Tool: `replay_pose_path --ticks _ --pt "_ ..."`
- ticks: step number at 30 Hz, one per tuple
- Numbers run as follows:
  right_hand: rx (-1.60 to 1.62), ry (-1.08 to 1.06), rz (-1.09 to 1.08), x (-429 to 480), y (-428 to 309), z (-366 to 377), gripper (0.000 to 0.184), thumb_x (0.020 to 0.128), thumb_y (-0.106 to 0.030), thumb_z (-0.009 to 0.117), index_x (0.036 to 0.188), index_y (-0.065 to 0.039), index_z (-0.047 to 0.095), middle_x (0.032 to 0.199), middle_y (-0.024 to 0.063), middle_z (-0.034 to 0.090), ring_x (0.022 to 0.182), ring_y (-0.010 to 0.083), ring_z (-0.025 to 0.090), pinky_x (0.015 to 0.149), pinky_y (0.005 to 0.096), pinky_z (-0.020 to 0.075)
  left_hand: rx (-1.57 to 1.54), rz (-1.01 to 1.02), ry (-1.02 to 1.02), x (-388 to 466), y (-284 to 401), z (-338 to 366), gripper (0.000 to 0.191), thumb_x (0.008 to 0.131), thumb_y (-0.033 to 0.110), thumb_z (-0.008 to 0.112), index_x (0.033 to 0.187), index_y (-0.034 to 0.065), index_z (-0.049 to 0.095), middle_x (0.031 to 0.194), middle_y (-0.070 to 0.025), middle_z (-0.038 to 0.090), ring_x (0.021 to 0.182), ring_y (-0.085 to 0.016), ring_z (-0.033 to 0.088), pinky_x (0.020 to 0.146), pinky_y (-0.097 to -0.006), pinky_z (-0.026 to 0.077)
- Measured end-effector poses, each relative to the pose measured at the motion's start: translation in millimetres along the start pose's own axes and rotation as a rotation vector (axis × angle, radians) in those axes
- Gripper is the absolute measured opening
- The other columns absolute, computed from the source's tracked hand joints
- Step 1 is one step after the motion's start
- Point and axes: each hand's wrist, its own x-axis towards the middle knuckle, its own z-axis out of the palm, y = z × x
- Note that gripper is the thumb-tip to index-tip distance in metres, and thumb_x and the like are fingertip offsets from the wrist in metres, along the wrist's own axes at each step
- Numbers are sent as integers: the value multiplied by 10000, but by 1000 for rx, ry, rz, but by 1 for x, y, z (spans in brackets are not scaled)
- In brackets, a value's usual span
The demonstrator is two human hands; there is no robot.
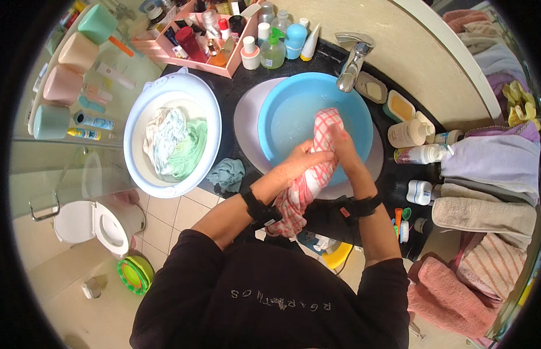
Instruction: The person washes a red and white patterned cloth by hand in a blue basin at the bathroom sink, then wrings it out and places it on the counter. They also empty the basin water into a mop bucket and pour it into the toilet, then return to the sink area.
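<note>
A red-and-white checked cloth (312,181), bunched lengthwise, is gripped by both hands over the near part of a blue plastic basin (264,131) holding cloudy water. My left hand (302,161) clasps its middle, fingers wrapped round it. Farther up, my right hand (344,144) holds the cloth's right side; its fingers are partly hidden. The lower end of the cloth hangs past the basin's near rim towards my body. Left of the basin, a pale blue and white tub (130,144) holds a white patterned cloth (166,137) and a green cloth (191,150). A grey-blue cloth (227,174) lies crumpled between them.
A chrome faucet (352,67) reaches over the basin's far rim. Behind stand a green pump bottle (272,52) and a pink organizer (229,70) full of cosmetics. Soap dishes, bottles and brushes line the right side of the black counter (235,87); folded towels (484,213) hang beyond.
</note>
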Motion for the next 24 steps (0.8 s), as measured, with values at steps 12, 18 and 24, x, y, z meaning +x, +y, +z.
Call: replay_pose_path --ticks 12,18,24 --pt "1209 -153 -325 5 2 0 748 859 -653 354 1312 -62 425 1348 232 419 1273 403 358 1075 512 267 -353 -212 -9 -22 32 21 353 835 228 624 1099 3 562 942 -129 666 781 -224 663 719 -340 558" --pt "866 97 -377 -3 -29 -6 338 966 -258 446 1145 -4 579 1114 111 598 1031 239 570 958 386 426 -472 -146 78 -7 27 18 346 860 273 618 1098 28 570 947 -116 666 779 -211 663 697 -329 562" --pt "549 374 -446 -24 -25 16 221 893 -74 568 1098 6 597 1085 77 603 943 138 584 821 244 473 -574 -127 54 -3 29 26 343 870 280 606 1124 56 555 956 -92 659 794 -201 654 700 -332 556"
